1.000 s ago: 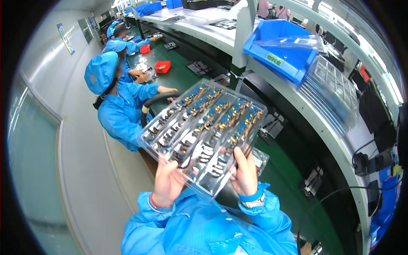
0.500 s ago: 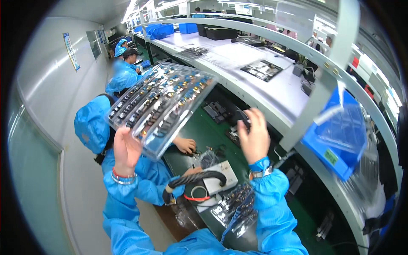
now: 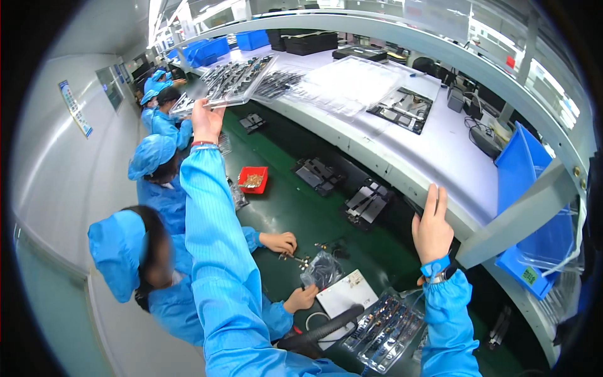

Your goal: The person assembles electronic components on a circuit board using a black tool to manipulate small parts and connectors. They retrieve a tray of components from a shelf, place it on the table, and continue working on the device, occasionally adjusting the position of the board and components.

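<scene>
My left hand [image 3: 208, 122] reaches far out and up, its fingers gripping the near edge of a clear plastic tray [image 3: 237, 81]. Rows of small dark and metallic parts fill the tray, which is tilted and level with the white upper shelf [image 3: 352, 135]. My right hand [image 3: 433, 231] has its fingers stretched out at the shelf's front edge and holds nothing. Below it on the green bench lies another clear tray [image 3: 384, 330] with rows of small parts.
Co-workers in blue caps and coats sit along the left; the nearest one's hand [image 3: 278, 242] is among small parts. The green bench [image 3: 276, 210] bears a red bin [image 3: 253, 180], a white box [image 3: 347, 294] and a black hose [image 3: 323, 328]. A post [image 3: 512, 213] and blue bin [image 3: 524, 169] stand right.
My left hand has carried the tray forward and away, up to the shelf's level. My right hand has come to the shelf edge. The view has shifted, showing more of the bench.
</scene>
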Available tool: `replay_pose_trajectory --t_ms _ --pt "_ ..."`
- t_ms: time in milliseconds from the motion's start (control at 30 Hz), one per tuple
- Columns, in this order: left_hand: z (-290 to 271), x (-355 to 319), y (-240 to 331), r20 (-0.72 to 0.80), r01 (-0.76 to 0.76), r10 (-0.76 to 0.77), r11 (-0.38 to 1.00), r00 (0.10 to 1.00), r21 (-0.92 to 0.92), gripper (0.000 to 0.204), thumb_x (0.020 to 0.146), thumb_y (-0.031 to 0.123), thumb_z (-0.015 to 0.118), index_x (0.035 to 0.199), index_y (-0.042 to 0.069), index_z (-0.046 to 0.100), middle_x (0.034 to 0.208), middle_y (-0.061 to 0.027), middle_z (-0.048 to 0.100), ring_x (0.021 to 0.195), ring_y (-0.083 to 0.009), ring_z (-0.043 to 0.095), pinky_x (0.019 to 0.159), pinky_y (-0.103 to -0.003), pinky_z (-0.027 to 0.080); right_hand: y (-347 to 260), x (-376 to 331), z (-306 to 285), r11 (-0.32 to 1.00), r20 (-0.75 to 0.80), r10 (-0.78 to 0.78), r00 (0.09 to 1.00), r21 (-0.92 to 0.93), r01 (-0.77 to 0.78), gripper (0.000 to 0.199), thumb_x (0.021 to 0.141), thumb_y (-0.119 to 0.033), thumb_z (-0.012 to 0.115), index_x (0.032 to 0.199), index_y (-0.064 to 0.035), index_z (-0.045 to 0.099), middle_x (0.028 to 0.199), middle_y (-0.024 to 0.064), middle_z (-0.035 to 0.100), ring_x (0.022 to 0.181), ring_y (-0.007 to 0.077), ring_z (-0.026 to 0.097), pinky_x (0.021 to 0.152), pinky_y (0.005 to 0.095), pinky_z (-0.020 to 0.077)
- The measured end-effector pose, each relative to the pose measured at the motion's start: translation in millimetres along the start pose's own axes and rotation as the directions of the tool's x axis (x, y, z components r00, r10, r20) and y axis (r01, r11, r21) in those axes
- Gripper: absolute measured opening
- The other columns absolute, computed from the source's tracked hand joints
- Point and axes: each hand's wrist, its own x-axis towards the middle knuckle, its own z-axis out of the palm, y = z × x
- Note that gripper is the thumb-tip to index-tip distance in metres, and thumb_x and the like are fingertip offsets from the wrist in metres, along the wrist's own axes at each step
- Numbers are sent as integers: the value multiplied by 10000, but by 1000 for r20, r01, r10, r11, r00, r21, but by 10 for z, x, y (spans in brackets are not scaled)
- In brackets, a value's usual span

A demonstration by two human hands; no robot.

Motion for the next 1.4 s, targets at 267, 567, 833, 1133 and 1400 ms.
replay_pose_trajectory --t_ms 267,567,833,1133,1400 --pt "42 729 -823 -62 -43 40 998 997 -55 223 822 173 467 988 26 487 1050 -143 531 952 -292 530 805 -434 474 -100 15 104 969 -29 27 999 -243 -33 739 613 -137 673 1276 -57 355 1277 153 391 553 182 593 465 265 490" --pt "-261 1249 -1207 -239 53 133 768 962 638 428 888 348 420 1022 -48 509 992 -163 580 867 -293 581 741 -400 491 -156 41 97 961 -42 31 999 -273 -42 746 605 -127 661 1281 -50 355 1259 157 421 514 183 572 461 260 481" --pt "217 626 -1521 -367 31 523 543 769 839 826 728 470 597 1181 -148 289 1224 -321 337 1151 -399 368 967 -420 311 -122 51 108 967 -66 25 997 -251 -41 701 620 -116 633 1269 -47 376 1262 164 421 478 179 553 443 261 469" --pt "-64 1023 -1703 145 -241 412 192 900 951 550 818 308 470 1093 -167 437 1171 -337 436 1125 -424 406 968 -393 303 -126 60 134 966 -85 3 996 -257 -25 688 608 -138 623 1257 -79 405 1264 148 433 457 157 537 440 246 458" --pt "220 253 -1341 -163 -49 424 448 891 893 630 749 255 524 1263 -58 337 1245 -292 393 1174 -383 382 974 -382 322 -129 32 175 929 -140 -32 990 -370 -22 580 666 -116 559 1233 -104 436 1231 107 472 424 106 512 435 215 453"
